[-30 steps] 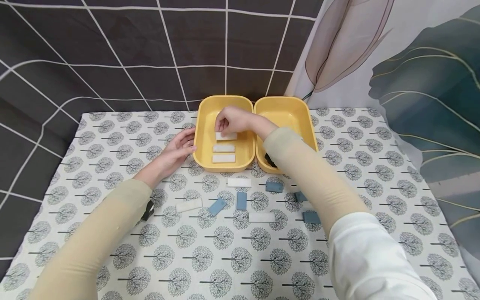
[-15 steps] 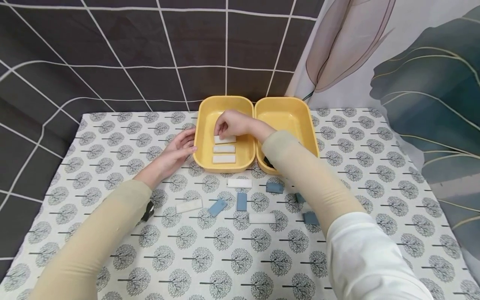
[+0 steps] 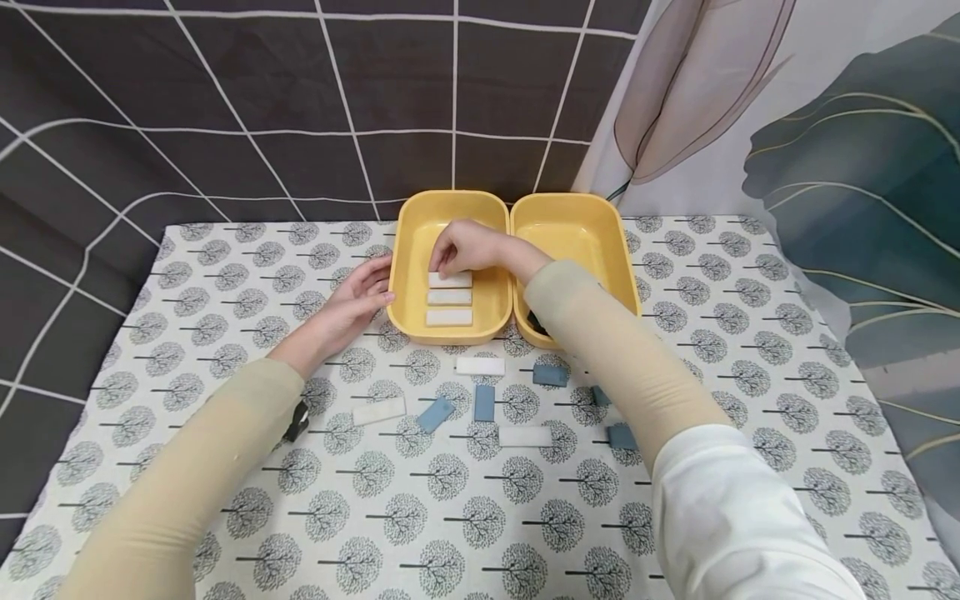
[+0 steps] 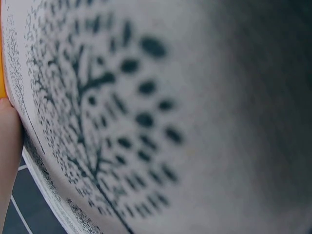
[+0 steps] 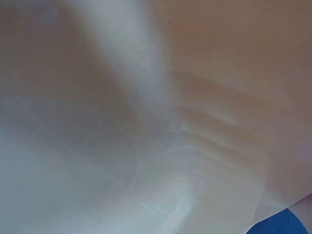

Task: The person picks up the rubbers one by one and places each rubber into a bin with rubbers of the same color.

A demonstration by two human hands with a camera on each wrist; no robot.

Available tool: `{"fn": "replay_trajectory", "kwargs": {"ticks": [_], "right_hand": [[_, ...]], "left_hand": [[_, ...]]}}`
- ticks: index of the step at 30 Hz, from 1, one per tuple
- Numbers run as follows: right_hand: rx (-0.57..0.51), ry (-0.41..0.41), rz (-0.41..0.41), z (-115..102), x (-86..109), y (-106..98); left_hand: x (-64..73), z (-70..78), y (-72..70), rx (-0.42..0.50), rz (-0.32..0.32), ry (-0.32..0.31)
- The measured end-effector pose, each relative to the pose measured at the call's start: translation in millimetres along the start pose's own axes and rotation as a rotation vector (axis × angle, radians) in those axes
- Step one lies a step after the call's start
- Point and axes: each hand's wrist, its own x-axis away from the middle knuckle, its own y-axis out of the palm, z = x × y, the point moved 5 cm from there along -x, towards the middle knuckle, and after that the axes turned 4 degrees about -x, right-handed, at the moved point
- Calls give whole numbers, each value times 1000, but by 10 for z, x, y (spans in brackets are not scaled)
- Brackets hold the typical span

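Note:
In the head view my right hand [image 3: 468, 247] is inside the left yellow tray [image 3: 400, 275], its fingers pinching a white rectangular block [image 3: 455, 281] low over the tray floor. Nearer the front of that tray lie two more white blocks, a middle one [image 3: 449, 297] and a front one [image 3: 449, 317], in a row with the held block. My left hand [image 3: 358, 293] rests against the tray's outer left side, fingers and thumb extended to the wall. The left wrist view has mostly blurred tree-print cloth [image 4: 122, 107]; the right wrist view is too blurred to read.
A second yellow tray [image 3: 570, 204] adjoins on the right, partly behind my right forearm. In front lie white blocks [image 3: 480, 366] and blue blocks [image 3: 483, 403], scattered on the tree-print cloth [image 3: 420, 525]. Some blue pieces [image 3: 623, 436] are partly hidden by the right sleeve.
My right hand has brought the white block slightly toward the front of the tray, closer to the middle block. The left hand stays at the tray's side.

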Motion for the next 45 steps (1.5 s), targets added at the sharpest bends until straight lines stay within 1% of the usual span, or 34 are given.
{"fn": "replay_trajectory", "kwargs": {"ticks": [5,19,26,34,39,42,45], "right_hand": [[-1,-2,-4,4,-7,10],[8,21,-30,-12,-19,14],[39,30,-19,-19,-13,9],[49,31,-12,-19,3,-1],[19,2,16,-46,23,-55],[1,-31,34,-107,48,-123],[16,-50,55,-199,97,-221]], "left_hand": [[5,-6,-3,2,4,-4],[1,13,-6,-9,-4,19],[0,25,1,-4,-8,18],[5,17,10,-8,-5,10],[7,15,22,-12,-2,3],[6,13,20,-12,3,1],[7,10,13,-12,5,1]]}}
